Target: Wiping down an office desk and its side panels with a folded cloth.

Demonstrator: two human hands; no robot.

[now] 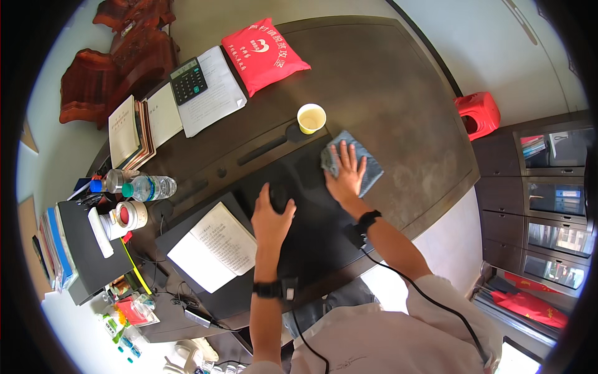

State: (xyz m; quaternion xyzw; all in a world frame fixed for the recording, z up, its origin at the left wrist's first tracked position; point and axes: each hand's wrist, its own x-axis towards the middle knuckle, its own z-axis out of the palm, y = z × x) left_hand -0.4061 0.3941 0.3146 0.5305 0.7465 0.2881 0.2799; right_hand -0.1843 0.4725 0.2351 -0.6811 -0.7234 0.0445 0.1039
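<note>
My left hand (273, 222) is over the black desk mat (313, 238), its thumb and fingers around a dark rounded object, apparently a computer mouse (280, 198). My right hand (346, 180) presses flat, fingers spread, on a folded grey cloth (370, 169). The cloth lies across the mat's right edge and the bare wood of the desk (397, 93). Just beyond it stands a paper cup (311, 118) with pale liquid in it. Left of my left hand, an open book (212, 245) with printed pages lies on a dark flat surface.
A red cushion (261, 56), papers (212, 100), a calculator (188, 80) and stacked notebooks (126, 133) line the far side. Water bottles (156, 188) and white containers (133, 215) stand at left. Black cables trail from both wrist straps. A red stool (481, 112) is beyond the desk.
</note>
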